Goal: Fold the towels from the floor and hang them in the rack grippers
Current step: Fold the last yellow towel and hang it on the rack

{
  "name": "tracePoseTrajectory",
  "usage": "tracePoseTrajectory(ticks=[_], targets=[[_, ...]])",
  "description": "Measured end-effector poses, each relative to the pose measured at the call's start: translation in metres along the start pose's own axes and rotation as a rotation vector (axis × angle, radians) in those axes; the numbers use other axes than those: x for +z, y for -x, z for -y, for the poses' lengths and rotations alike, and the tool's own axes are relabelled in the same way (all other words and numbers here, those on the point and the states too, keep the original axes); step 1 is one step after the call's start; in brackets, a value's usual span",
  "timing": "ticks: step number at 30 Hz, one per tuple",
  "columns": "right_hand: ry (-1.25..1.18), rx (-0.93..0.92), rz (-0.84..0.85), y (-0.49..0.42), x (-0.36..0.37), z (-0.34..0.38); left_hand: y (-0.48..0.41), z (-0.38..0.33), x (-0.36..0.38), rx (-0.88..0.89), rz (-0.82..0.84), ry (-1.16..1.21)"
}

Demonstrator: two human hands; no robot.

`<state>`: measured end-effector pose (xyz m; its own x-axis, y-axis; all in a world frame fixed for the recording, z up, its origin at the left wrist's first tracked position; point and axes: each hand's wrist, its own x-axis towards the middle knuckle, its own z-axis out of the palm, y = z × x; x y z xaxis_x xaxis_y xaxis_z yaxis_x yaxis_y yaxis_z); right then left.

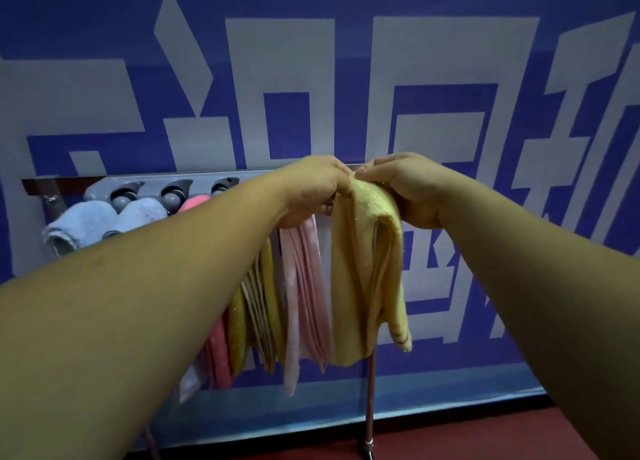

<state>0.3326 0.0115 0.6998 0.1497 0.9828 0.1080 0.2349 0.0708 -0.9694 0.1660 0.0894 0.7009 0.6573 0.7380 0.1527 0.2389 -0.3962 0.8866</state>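
Where left hand (311, 189) and right hand (405, 186) pinch it, folded yellow towel (360, 269) between them.

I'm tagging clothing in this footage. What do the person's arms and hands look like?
The left forearm and right forearm are bare to the frame's edge: no sleeves show. The left hand and right hand wear no gloves; no watch, bracelet or ring is visible.

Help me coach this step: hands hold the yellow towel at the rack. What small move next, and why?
Probably press the top edge of the folded yellow terry towel into a grip of the grey plastic rack: left hand and right hand pinch it at rack height, beside the pink towel.
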Motion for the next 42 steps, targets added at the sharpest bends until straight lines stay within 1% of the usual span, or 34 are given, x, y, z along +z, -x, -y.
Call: tracePoseTrajectory(ticks=[2,4,6,8,9,11,15,17,19,23,26,28,31,33,35,37,38,40,42], targets=[[-0.008,-0.024,-0.029,-0.007,0.002,0.006,-0.006,-0.007,-0.007,0.029,-0.025,-0.061],[0.000,-0.045,-0.052,-0.011,-0.001,0.014,-0.012,-0.015,-0.011,0.033,-0.012,-0.079],[0.031,-0.044,-0.049,-0.012,-0.011,0.025,-0.020,-0.020,-0.009,0.010,0.058,-0.036],[0.123,-0.016,-0.013,-0.009,-0.020,0.033,-0.027,-0.022,-0.006,0.006,0.113,-0.050],[0.170,0.004,0.006,-0.008,-0.022,0.035,-0.030,-0.022,-0.006,0.011,0.114,-0.097],[0.212,0.039,0.026,-0.013,-0.021,0.032,-0.027,-0.023,-0.010,0.031,0.093,-0.276],[0.163,0.057,0.030,-0.037,0.000,0.011,-0.021,-0.013,-0.025,-0.010,0.008,-0.610],[0.144,0.034,-0.030,-0.052,0.007,0.001,-0.020,-0.008,-0.029,-0.045,-0.036,-0.684],[0.177,0.020,-0.077,-0.063,0.009,-0.007,-0.023,-0.003,-0.029,-0.044,-0.056,-0.724],[0.220,0.022,-0.139,-0.073,0.007,-0.024,-0.035,0.008,-0.026,0.012,-0.101,-0.844],[0.190,0.029,-0.162,-0.074,0.011,-0.038,-0.043,0.019,-0.025,0.029,-0.131,-0.943],[0.149,0.022,-0.173,-0.073,0.016,-0.048,-0.046,0.026,-0.024,0.059,-0.176,-0.952],[0.066,-0.033,-0.176,-0.069,0.020,-0.064,-0.046,0.032,-0.022,0.142,-0.269,-0.990],[0.051,-0.077,-0.222,-0.067,0.020,-0.073,-0.043,0.032,-0.022,0.226,-0.304,-1.028],[0.122,-0.139,-0.295,-0.061,0.019,-0.075,-0.038,0.030,-0.022,0.290,-0.271,-1.032],[0.185,-0.204,-0.352,-0.051,0.021,-0.072,-0.033,0.030,-0.024,0.296,-0.210,-0.992],[0.192,-0.232,-0.343,-0.046,0.023,-0.070,-0.032,0.031,-0.024,0.287,-0.195,-0.983],[0.229,-0.247,-0.268,-0.039,0.030,-0.069,-0.031,0.033,-0.023,0.268,-0.200,-1.011],[0.332,-0.234,-0.191,-0.032,0.036,-0.071,-0.030,0.031,-0.018,0.251,-0.258,-1.119]])
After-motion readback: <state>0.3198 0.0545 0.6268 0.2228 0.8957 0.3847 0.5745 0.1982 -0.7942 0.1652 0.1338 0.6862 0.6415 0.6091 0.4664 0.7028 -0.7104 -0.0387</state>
